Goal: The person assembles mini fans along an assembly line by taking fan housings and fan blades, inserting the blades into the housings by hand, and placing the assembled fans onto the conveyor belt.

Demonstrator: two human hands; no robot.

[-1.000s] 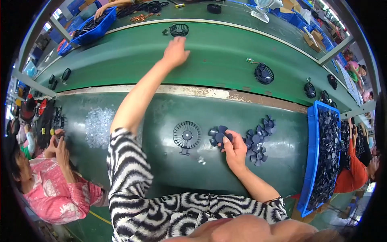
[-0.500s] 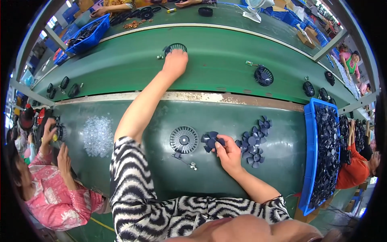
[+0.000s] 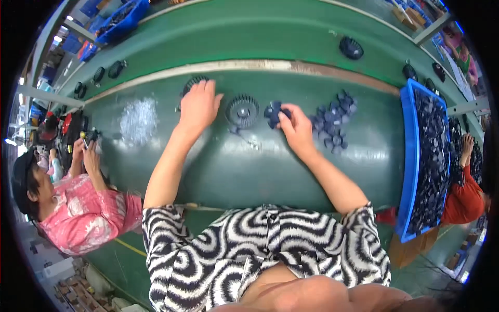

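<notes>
The person's left hand [image 3: 199, 106] is partly open, fingers lying over the near edge of a round, dark, slatted plastic housing [image 3: 195, 82] at the table's far edge, thumb spread aside; whether it grips the housing cannot be told. The right hand [image 3: 297, 125] is closed, thumb and fingers pinching a dark blue plastic fan wheel [image 3: 272, 115] above the dark green, glossy worktable [image 3: 270, 179]. Between the hands lies a second round, slatted dark housing [image 3: 243, 112]. Right of the right hand is a cluster of loose dark blue fan wheels [image 3: 332, 122], and farther right stands a long bright-blue plastic bin [image 3: 408, 156] full of dark wheels.
</notes>
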